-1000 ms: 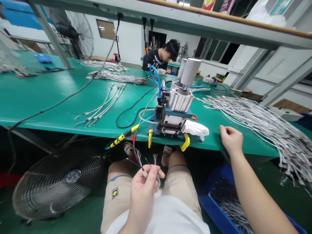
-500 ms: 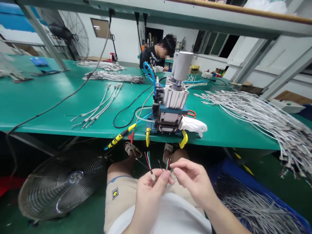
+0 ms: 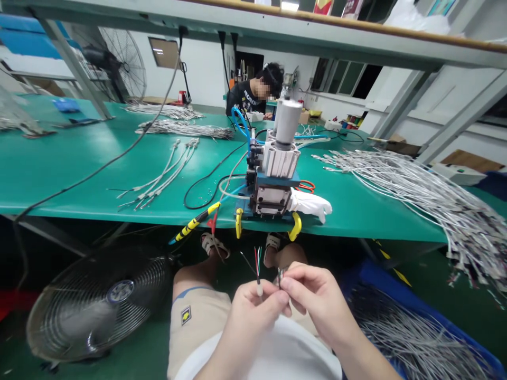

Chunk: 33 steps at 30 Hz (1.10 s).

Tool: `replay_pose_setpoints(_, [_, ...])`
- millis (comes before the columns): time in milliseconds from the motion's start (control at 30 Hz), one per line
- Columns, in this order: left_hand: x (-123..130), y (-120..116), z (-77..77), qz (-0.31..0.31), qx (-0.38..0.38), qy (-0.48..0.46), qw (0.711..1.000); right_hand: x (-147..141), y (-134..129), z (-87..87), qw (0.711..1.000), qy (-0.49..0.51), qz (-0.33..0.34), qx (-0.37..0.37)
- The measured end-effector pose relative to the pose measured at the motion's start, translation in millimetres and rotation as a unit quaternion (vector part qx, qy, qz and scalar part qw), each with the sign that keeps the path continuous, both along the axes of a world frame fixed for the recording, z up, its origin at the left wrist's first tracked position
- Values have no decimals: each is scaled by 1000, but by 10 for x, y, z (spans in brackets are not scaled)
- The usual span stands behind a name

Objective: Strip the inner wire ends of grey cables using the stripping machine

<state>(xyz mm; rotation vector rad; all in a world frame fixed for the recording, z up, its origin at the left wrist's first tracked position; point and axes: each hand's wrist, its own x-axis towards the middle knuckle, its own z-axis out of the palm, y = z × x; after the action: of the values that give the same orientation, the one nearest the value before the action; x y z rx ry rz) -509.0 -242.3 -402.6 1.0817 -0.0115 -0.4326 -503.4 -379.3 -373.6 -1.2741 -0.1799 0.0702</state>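
Observation:
Above my lap, my left hand is closed on a white cable end, whose split wires in black, red, white and green fan upward. Close against it, my right hand pinches the wires of a second cable end between thumb and fingers. Both sets of fingertips nearly meet there, and they hide most of that second end. Past my hands, at the bench edge, stands a pneumatic press-like machine with a grey cylinder on top and yellow clamps at its foot.
On the green bench lie a few white cables, with a large cable pile at right. A blue bin of cables stands low right, a floor fan low left. A person sits opposite. A shelf crosses overhead.
My left hand has shifted slightly right, carrying its fanned wires along. The second cable's wires, spread upright before, are now gathered between my right thumb and fingers.

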Motion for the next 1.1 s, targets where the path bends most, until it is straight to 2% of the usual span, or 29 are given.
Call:
replay_pose_setpoints(233, [-1,5,33,6,3,9,1000,-24,8,-11,1000,5,5,4])
replay_pose_setpoints(667, [-13,22,-4,18,-3,14,1000,-30,16,25,1000,12,6,10])
replay_pose_setpoints(1100, [-8,3,53,55,35,7,998,-28,52,88,999,-11,-37,-16])
